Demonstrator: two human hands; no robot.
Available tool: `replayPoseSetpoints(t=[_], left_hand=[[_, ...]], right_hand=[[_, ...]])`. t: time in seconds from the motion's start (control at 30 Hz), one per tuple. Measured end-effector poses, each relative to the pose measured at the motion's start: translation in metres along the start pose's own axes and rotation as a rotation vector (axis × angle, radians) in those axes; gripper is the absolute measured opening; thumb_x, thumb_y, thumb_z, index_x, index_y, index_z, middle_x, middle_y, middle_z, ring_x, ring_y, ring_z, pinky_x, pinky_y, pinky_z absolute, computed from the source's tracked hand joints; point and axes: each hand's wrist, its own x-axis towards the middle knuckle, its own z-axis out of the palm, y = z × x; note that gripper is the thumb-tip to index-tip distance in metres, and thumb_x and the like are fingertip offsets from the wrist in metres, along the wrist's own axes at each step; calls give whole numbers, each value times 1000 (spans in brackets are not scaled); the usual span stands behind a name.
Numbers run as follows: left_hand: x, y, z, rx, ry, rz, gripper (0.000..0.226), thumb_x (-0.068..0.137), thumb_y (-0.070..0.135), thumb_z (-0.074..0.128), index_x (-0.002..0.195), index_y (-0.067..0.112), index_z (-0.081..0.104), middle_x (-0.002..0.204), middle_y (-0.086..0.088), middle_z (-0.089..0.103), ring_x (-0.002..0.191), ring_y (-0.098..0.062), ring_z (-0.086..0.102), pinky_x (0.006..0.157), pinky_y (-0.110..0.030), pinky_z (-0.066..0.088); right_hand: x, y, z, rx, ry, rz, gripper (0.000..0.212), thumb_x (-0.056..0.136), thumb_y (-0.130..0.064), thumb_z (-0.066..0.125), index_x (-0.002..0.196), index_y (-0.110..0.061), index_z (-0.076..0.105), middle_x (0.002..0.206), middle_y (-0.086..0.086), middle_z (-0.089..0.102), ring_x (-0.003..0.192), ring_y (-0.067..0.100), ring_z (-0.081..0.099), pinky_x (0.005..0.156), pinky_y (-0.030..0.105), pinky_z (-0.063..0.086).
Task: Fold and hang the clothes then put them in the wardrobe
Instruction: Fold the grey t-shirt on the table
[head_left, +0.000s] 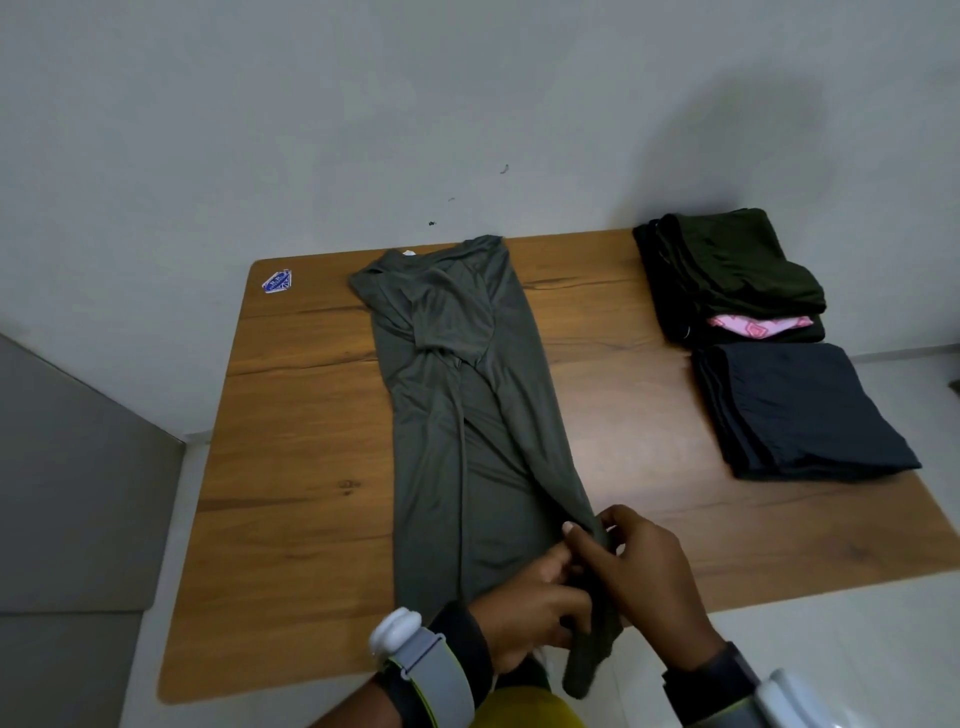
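We see a brown wood-grain table (291, 467), and along its middle lies a long grey-green jersey shirt (457, 415), sleeves folded inward, collar at the far edge. At the table's right end sit a folded pile of dark green and black clothes (737, 270) and, nearer, a folded navy garment (800, 415). At the near edge the left hand (524, 618) and right hand (644, 577) meet, both gripping the shirt's bunched hem corner.

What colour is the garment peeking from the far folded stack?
The garment is patterned pink; head view.
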Motion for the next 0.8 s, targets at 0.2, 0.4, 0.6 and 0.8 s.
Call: replayPoseSetpoints(t=[0.2, 0.4, 0.6, 0.8], left_hand=[[0, -12, 16, -373, -36, -79, 63, 77, 0, 47, 135, 25, 48, 110, -13, 64, 88, -22, 67, 71, -40, 56], [1, -18, 17, -653, 19, -112, 54, 73, 22, 62, 122, 0, 65, 127, -25, 61, 112, -33, 60, 100, -43, 48], [4, -13, 17, -637, -43, -119, 44, 81, 29, 58, 114, 4, 70, 122, -19, 65, 96, -26, 67, 87, -34, 52], [11, -15, 13, -722, -119, -92, 54, 81, 30, 57, 123, -3, 63, 132, -24, 56, 113, -33, 62, 99, -41, 47]], right_hand=[[2, 4, -9, 24, 62, -7, 22, 91, -52, 55, 91, -31, 61, 79, -13, 63, 65, 1, 60, 54, 18, 43], [9, 31, -5, 38, -31, 118, 30, 98, -43, 47, 98, -19, 65, 91, -3, 68, 83, 8, 62, 63, 15, 42], [12, 35, -6, 103, -149, 203, 51, 96, -57, 36, 85, -18, 65, 78, -1, 66, 76, 14, 63, 69, 31, 51], [-3, 37, -10, 466, -263, 467, 59, 89, -68, 36, 96, -21, 70, 92, 5, 74, 86, 23, 71, 69, 38, 61]])
